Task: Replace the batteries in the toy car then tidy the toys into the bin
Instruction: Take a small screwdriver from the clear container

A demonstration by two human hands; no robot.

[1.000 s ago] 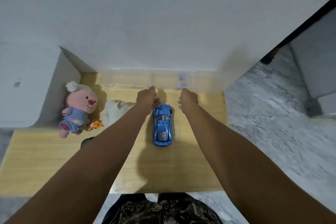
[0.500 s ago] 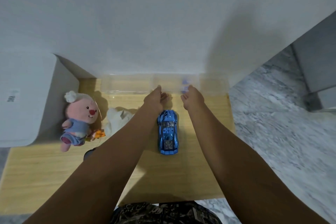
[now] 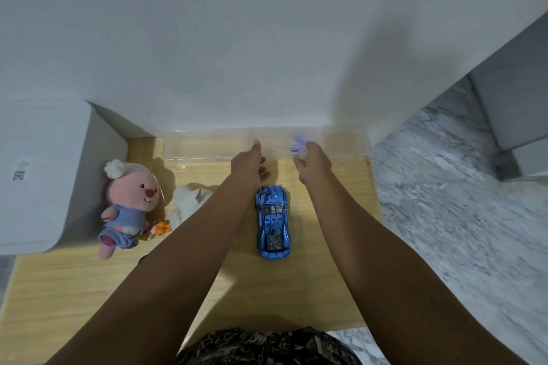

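A shiny blue toy car (image 3: 273, 222) stands on the wooden table (image 3: 74, 290), nose toward the wall, between my forearms. Behind it a clear plastic bin (image 3: 204, 147) lies along the wall, with something small and blue (image 3: 298, 147) inside. My left hand (image 3: 248, 163) reaches over the car's nose, fingers straight, its tips at the bin's front wall. My right hand (image 3: 315, 161) is at the same wall just right of the blue item; its fingers are tucked out of sight, so its hold is unclear.
A pink plush in blue clothes (image 3: 130, 204) lies at the left, with a small orange toy (image 3: 161, 228) and a white soft toy (image 3: 189, 201) beside it. A white box-like unit (image 3: 41, 175) borders the table's left. Marble floor (image 3: 444, 216) lies to the right.
Both hands have moved forward, past the car's nose, up to the clear bin's front wall. The car has not moved on the table.
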